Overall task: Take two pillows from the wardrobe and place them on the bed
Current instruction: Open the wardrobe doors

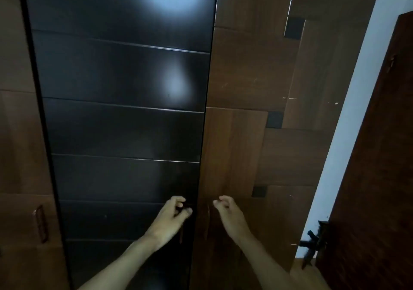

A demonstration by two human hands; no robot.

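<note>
**Both hands at the closed wardrobe doors**

I stand close to the wardrobe (125, 115), looking up along its front. Both my forearms reach forward and up from the bottom of the view, bare to the elbow, and run nearly parallel toward the seam where the two doors meet.

My left hand (171, 217) is at the right edge of the dark slatted door (120, 77). The wrist is bent slightly back, the fingers curl inward and the thumb comes up beneath them, so the grip is pinched around something small and dark at the door's edge. I take it to be the handle, but the dim light hides its shape, and I cannot tell how firmly I have it.

My right hand (228, 213) is just beside it, in front of the brown wooden door (237, 146). Its fingers are loosely hooked, the fingertips pointing left toward the seam, and the grip is released: nothing is held, and a narrow vertical handle (208, 216) shows just left of the fingers, apart from them.

The two doors look closed, and what the wardrobe holds is hidden behind them, the pillows included.

At the far left another brown panel carries a reddish bar handle (41, 223). At the right a room door (368, 178) stands open against a pale wall, with a black latch (312, 242) on its edge.
</note>
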